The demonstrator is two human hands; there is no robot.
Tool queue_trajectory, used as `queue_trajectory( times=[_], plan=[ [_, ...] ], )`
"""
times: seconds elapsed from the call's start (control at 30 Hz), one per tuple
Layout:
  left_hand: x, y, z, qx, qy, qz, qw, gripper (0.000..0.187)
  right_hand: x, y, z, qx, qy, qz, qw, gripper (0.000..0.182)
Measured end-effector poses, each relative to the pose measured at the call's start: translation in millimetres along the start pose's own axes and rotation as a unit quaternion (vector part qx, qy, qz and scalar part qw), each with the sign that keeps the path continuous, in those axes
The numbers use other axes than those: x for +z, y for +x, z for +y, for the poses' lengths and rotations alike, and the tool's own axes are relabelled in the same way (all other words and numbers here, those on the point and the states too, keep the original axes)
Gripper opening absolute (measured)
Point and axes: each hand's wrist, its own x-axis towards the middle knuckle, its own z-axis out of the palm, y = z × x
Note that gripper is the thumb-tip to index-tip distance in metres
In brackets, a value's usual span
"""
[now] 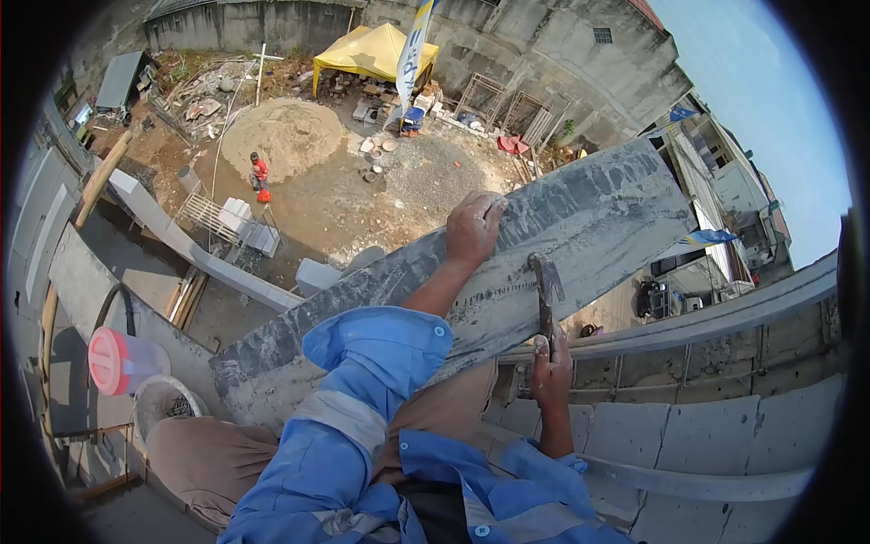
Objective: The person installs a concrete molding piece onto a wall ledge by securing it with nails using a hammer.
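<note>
Across my lap lies a long grey cement-smeared board (598, 218), slanting from lower left to upper right. My left hand (475, 227) grips its far edge, with the fingers bent over and their tips partly hidden. A row of small dark marks runs along the board's face just right of my left forearm. My right hand (551, 367) is closed round the handle of a hammer (546, 283), its head over the board's surface. Pale dust coats the fingers of both hands.
At left stand a clear tub with a pink lid (107, 361) and a cement-stained bucket (168, 399). Grey wall panels (707, 435) lie at lower right. Far below are a sand pile (281, 140), a yellow canopy (372, 50), and a person in red (259, 170).
</note>
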Motion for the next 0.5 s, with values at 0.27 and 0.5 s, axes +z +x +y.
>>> queue_trajectory(
  times=[0.27,0.5],
  plan=[
    [0.4,-0.4,3.2,-0.003,0.011,-0.010,1.000,0.021,3.9,-1.3,14.7,0.004,-0.004,-0.003,1.000,0.045],
    [3.2,-0.6,1.1,-0.014,0.018,0.003,1.000,0.023,3.5,-1.5,5.7,-0.013,-0.022,0.000,1.000,0.041]
  ],
)
